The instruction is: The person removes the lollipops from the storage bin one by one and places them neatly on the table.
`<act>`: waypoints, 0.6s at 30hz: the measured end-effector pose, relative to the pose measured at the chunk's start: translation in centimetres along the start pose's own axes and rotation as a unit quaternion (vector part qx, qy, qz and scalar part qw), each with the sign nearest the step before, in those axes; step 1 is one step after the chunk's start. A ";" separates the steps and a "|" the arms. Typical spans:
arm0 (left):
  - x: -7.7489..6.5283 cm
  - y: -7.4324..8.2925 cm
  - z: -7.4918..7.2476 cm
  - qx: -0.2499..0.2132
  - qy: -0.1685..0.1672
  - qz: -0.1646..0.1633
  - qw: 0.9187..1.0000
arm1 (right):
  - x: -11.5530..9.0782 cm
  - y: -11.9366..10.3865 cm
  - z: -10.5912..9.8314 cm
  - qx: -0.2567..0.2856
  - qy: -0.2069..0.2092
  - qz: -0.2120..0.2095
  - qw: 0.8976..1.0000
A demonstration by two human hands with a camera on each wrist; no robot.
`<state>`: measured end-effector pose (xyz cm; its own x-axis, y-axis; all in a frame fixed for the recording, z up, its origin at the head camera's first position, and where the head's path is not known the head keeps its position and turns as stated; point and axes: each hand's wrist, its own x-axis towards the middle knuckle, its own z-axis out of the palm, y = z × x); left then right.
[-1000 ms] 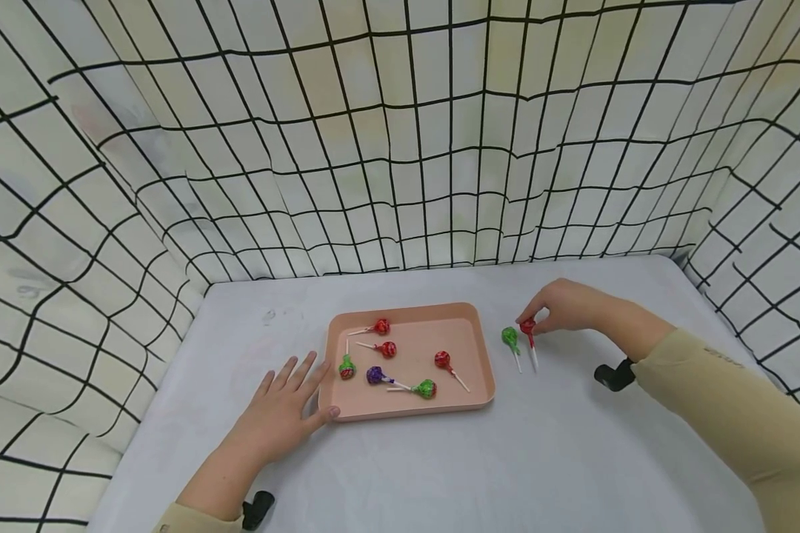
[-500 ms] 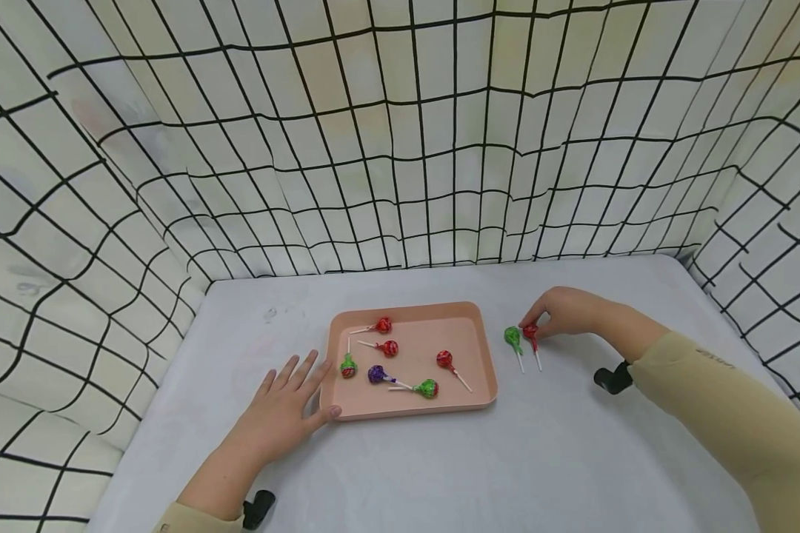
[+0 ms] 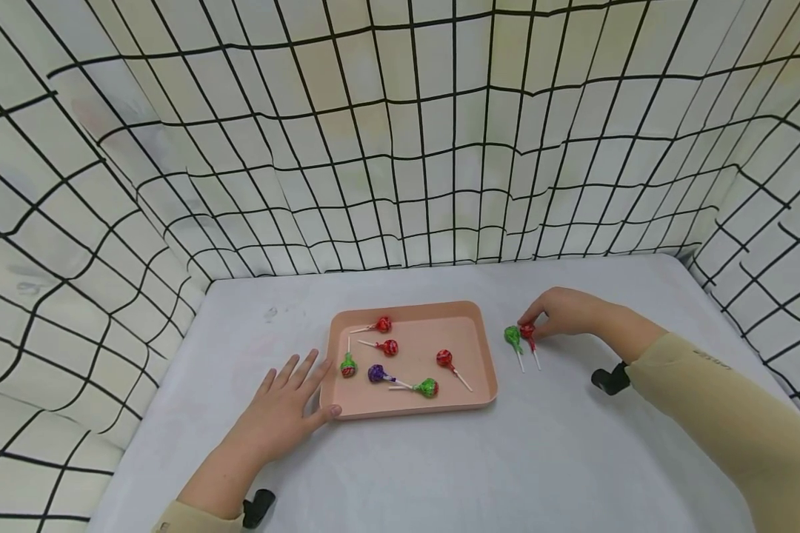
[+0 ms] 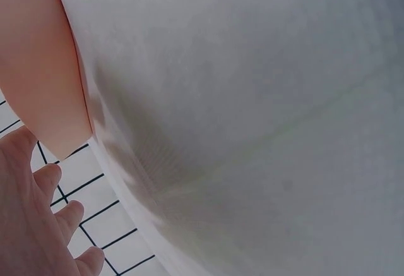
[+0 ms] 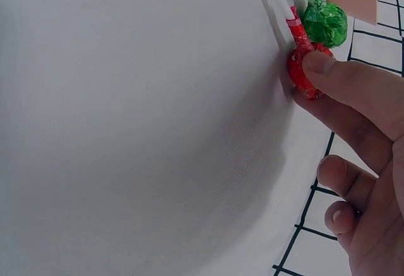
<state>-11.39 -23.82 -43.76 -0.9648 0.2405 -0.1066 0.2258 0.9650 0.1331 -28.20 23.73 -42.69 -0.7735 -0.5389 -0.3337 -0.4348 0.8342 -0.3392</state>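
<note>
Pale walls ruled with a black grid stand behind and to both sides of a white-covered bench (image 3: 413,474). At the right of the scene, the right hand (image 3: 558,309) pinches a red lollipop (image 3: 528,332) by its wrapped head between thumb and finger, its stick pointing to the near side; whether it rests on the bench or is just lifted, I cannot tell. Just left of it lies a green lollipop (image 3: 512,336), its stick also towards the near side. Farther left, the left hand (image 3: 280,414) lies with fingers straight and spread, at the left edge of a shallow pink tray (image 3: 483,355).

Six lollipops are inside the tray. Two red ones (image 3: 390,348) lie in its far left part, one nearer than the other, sticks pointing left. Nearer, by the left wall, is a green-and-red one (image 3: 348,368), stick to the far side. Right of that sits a purple one (image 3: 376,374), its stick meeting that of another green-and-red one (image 3: 428,388). A third red one (image 3: 444,359) lies alone towards the right.
</note>
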 end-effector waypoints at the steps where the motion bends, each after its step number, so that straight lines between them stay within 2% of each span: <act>1: 0.0 0.0 0.0 0.001 -0.001 -0.001 1.000 | 0.0 0.0 0.0 -0.001 0.002 0.000 1.000; 18: 0.1 -0.3 0.2 0.002 -0.002 -0.003 1.000 | -0.2 -0.3 -0.6 0.005 0.015 -0.011 1.000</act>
<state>-11.57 -24.04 -44.01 -0.9654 0.2355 -0.1121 0.2210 0.9669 0.1278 -28.19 23.64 -42.01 -0.7773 -0.5536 -0.2988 -0.4482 0.8206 -0.3546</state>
